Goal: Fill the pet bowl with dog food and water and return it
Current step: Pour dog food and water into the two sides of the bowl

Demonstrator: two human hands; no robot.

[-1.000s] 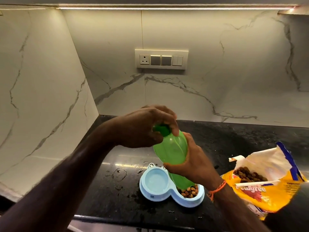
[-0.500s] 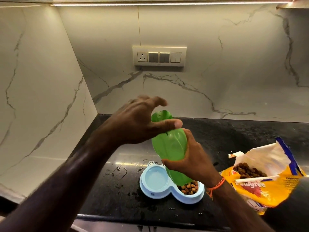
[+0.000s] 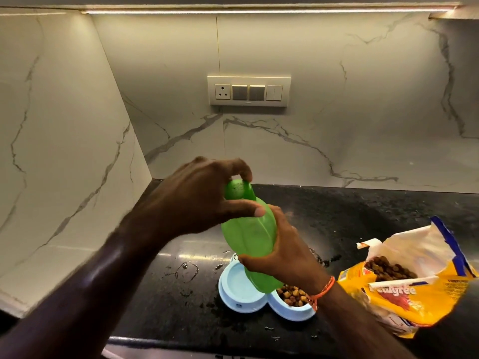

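Note:
A green plastic bottle (image 3: 247,237) is held tilted above the pale blue double pet bowl (image 3: 234,297) on the black counter. My right hand (image 3: 282,252) grips the bottle's body from the right. My left hand (image 3: 199,200) pinches the bottle's green cap (image 3: 237,189) with thumb and fingers. The bowl's left well (image 3: 238,283) looks pale and smooth; I cannot tell whether it holds water. Its right well holds brown kibble (image 3: 293,296), partly hidden by my right wrist.
An open yellow dog food bag (image 3: 414,288) lies on the counter at the right, kibble showing in its mouth. Water drops (image 3: 185,272) are spilled left of the bowl. Marble walls close the back and left. A switch panel (image 3: 248,90) sits on the back wall.
My left hand shifted its hold on the cap, fingers lifting then closing over the top. The bottle rose slightly and stayed over the bowl. The bag and bowl have not moved.

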